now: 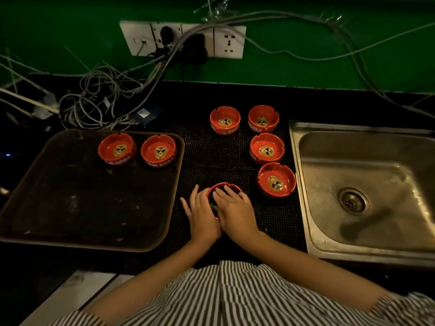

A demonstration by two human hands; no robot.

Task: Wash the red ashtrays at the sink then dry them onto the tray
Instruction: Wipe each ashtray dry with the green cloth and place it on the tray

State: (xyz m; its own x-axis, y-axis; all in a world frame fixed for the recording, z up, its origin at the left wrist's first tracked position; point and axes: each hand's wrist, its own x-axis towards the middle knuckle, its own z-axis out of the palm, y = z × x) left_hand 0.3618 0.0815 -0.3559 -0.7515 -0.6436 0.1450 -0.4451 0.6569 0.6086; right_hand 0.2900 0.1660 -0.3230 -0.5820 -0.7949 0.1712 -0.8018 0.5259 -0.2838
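At the far left of the dark counter lies a tangle of cables point(98, 100), running up to a white socket panel point(182, 40) on the green wall. In front of it sits a dark tray point(58, 196), with two red ashtrays standing upright side by side along its far edge, the left one point(117, 149) just beside the right one point(158, 151). To the right of the tray, on a black mat point(207, 151), both hands meet over another ashtray point(224, 187), which rests on the mat near the front edge. The left hand point(202, 215) cups its left side, fingers curved against the wall of the bowl. The right hand point(235, 210) lies across its top with the fingers reaching into the bowl; whether they press something inside I cannot tell, though a bit of green shows between the hands. Further back and to the right, four more ashtrays stand on the mat: two at the rear point(225, 120) point(263, 118), one in front of them point(267, 148), and one nearest the hands point(276, 180). At the far right is a steel sink point(329, 184).
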